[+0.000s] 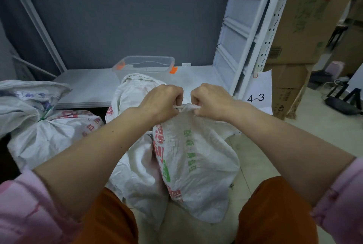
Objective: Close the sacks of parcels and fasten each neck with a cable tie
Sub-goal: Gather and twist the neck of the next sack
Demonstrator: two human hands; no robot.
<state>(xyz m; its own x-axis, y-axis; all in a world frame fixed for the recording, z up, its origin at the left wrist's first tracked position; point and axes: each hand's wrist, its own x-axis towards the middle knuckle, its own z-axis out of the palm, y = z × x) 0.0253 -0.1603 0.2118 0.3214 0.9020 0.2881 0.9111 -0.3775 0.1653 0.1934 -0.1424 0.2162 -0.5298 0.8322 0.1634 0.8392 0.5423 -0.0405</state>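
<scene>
A white woven sack (pixel 196 157) with red and green print stands on the floor between my knees. Its neck (pixel 187 107) is bunched and twisted into a tight white strand. My left hand (pixel 163 100) grips the strand's left end in a fist, and my right hand (pixel 211 99) grips its right end the same way. Whether a cable tie sits on this neck I cannot tell. Another white sack (pixel 135 94) stands behind it, its mouth open. At the left lies a sack (pixel 49 132) whose neck is fastened with a green tie (pixel 46 114).
A low white shelf board (pixel 92 86) carries a clear plastic box (pixel 146 65) with orange clips. White shelf uprights (pixel 253 47) rise at the right with a paper label "4-3" (pixel 255 97). Cardboard boxes (pixel 300 28) are stacked beyond them.
</scene>
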